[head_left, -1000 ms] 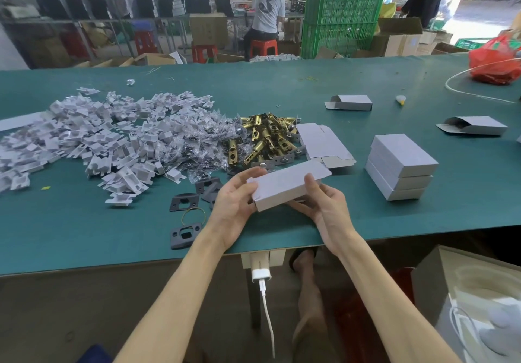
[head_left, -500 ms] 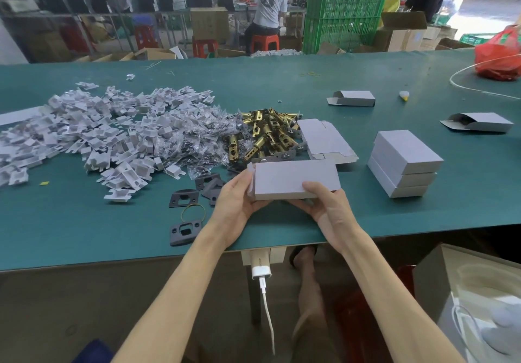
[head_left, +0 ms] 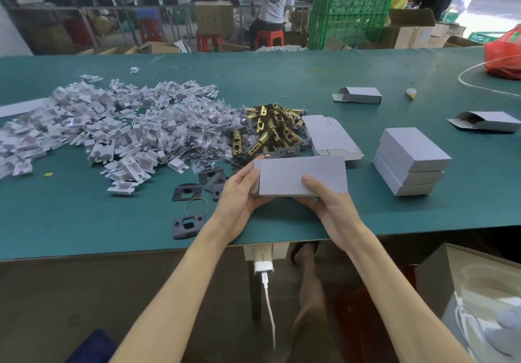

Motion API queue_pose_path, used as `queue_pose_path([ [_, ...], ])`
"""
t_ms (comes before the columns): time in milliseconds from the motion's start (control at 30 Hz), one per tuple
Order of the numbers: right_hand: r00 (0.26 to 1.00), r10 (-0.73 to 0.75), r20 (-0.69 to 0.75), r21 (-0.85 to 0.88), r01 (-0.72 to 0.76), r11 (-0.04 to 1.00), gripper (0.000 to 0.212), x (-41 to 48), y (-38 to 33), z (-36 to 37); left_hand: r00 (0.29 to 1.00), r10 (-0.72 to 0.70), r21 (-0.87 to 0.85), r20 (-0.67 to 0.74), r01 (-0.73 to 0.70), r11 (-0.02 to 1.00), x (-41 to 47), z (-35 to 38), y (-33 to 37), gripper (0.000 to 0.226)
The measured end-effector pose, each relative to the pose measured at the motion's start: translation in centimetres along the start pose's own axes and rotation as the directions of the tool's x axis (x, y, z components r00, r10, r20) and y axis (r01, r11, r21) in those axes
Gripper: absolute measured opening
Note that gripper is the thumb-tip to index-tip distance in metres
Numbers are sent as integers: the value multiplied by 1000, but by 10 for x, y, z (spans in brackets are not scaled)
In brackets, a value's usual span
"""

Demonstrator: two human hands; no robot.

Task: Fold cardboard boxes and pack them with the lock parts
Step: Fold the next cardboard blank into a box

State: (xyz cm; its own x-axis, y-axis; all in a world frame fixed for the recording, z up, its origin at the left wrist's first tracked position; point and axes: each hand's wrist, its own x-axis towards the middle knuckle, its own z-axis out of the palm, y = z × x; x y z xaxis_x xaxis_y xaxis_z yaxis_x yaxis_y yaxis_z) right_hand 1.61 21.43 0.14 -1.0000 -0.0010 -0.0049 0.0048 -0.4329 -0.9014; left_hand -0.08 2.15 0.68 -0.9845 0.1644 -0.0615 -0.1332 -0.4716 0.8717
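The grey cardboard box point(head_left: 301, 175) is held just above the near edge of the green table point(head_left: 84, 221), its broad face turned toward the camera and its flaps shut as far as can be seen. The left hand point(head_left: 239, 196) grips its left end, thumb on the front and fingers curled behind; the right hand point(head_left: 329, 204) holds the lower right part, thumb lying on the front face and fingers underneath. Just behind the box lies a pile of brass latches point(head_left: 267, 131), and beside that a few flat unfolded box blanks point(head_left: 329, 137). To the right stands a stack of three closed boxes point(head_left: 411, 162). To the left of the hands lie dark strike plates point(head_left: 187, 192) and a rubber band point(head_left: 196, 206). Further left spreads a heap of small clear bags point(head_left: 197, 139) and a wide heap of white cardboard inserts point(head_left: 98, 128). Far across the table two boxes with open ends point(head_left: 359, 95) lie well apart, near a red plastic bag point(head_left: 504, 55).
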Motion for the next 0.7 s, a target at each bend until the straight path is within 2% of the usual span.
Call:
queue_pose_path([
  [333, 1000, -13, 16, 9, 13, 1000, 46, -3, -1, 0, 1000, 6, -9, -20, -6, 1000, 1, -3, -2, 27],
  [700, 999, -26, 39, -25, 27, 999, 38, -7, -4, -1, 998, 41, -6, -48, -41, 999, -1, 0, -2, 37],
])
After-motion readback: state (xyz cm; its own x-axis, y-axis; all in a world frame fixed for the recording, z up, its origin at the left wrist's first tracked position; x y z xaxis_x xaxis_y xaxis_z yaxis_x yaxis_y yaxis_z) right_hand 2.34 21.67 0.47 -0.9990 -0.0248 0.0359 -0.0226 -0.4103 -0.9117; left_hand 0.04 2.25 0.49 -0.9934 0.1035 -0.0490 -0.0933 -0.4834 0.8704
